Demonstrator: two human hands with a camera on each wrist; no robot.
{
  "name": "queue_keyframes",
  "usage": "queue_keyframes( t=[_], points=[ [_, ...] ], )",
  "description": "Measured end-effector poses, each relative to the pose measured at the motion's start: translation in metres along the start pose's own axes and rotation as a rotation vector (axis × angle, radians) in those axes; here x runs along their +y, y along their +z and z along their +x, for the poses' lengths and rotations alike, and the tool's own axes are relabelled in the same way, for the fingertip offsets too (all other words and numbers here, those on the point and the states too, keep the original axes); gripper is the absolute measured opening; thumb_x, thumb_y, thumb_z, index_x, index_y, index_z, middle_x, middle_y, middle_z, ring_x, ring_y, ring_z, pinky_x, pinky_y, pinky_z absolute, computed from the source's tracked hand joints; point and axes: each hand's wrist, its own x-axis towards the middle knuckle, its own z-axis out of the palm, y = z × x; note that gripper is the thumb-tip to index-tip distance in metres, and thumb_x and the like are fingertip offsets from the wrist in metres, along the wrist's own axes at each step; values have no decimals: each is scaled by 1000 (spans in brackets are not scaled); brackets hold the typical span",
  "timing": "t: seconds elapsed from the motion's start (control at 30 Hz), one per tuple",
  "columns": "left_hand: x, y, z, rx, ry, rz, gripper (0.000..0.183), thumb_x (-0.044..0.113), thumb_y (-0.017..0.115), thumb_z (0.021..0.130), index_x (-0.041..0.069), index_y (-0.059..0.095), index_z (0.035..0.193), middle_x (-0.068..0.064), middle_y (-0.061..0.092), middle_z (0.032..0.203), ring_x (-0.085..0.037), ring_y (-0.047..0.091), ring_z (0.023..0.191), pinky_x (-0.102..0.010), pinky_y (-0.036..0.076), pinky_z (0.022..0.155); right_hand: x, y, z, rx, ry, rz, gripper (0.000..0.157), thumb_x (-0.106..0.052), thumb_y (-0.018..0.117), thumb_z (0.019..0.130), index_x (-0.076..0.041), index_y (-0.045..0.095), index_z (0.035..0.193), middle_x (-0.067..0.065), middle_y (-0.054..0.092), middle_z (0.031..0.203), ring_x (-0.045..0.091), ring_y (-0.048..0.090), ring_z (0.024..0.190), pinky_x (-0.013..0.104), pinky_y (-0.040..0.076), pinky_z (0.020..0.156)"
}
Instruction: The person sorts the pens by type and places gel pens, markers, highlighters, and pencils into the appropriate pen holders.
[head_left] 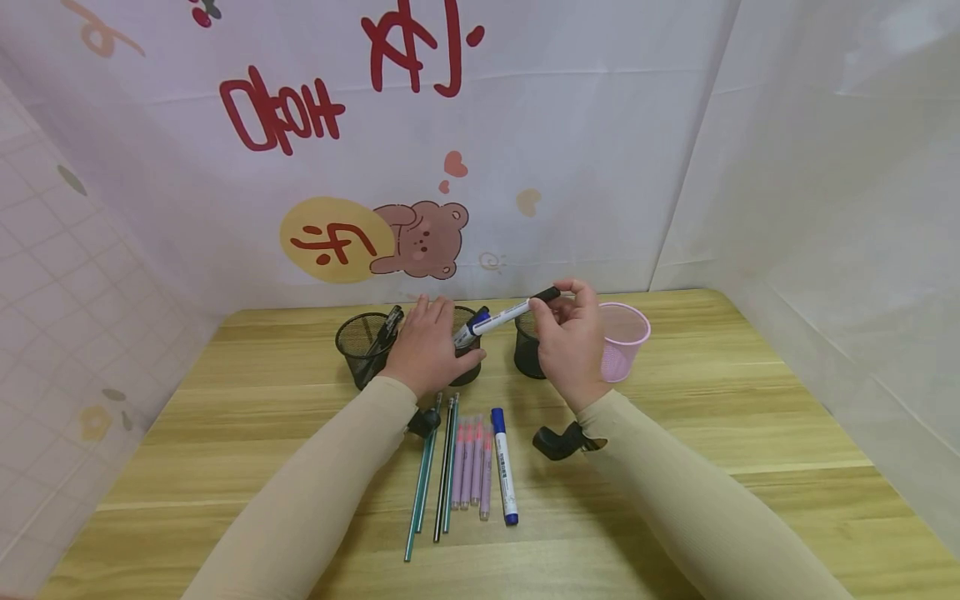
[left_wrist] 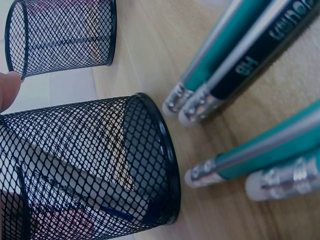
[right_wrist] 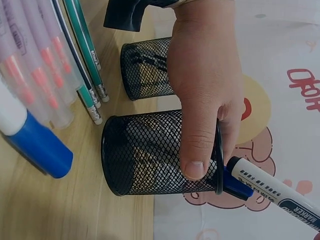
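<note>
left sleeve [head_left: 307,508], right sleeve [head_left: 712,492]: long, plain cream, fairly close-fitting. left wrist fitting [head_left: 424,422]: black. right wrist fitting [head_left: 555,442]: black, curved, beside a small sleeve opening.

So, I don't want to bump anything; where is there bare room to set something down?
The wood-grain table is bare right of the pink mesh cup and beige right sleeve, and left of the leftmost black mesh cup and beige left sleeve. Crowded: between the sleeves, with teal and black pencils, purple pens, blue-capped white marker.
</note>
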Motion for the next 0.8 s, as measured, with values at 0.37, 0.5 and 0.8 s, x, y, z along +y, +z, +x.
queue_keyframes(
  t=[0.37, 0.5, 0.8],
  points=[
    [2, -1, 0, 0, -2, 2, 104, 75, 60, 93, 2, 34, 162, -18, 35, 169, -44, 17, 162, -55, 14, 134, 3, 5, -1, 6, 15, -27, 26, -2, 71, 98, -2, 56, 120, 20, 70, 96, 6, 56, 70, 16, 45, 60],
    [2, -1, 0, -2, 0, 1, 104, 75, 60, 93, 2, 34, 162, -18, 35, 169, -44, 16, 163, -55, 14, 134, 4, 6, -1, -3, 18, -27, 26, -3, 70, 99, -2, 57, 121, 22, 70, 97, 6, 56, 69, 16, 45, 60],
    [0, 1, 1, 4, 2, 4, 104, 75, 60, 92, 1, 35, 161, -18, 36, 168, -44, 17, 162, -55, 14, 134, 6, 9, -1, -5, 5, -79, 26, -5, 70, 100, 0, 60, 123, 24, 72, 99, 4, 58, 71, 15, 46, 62]
  ],
)
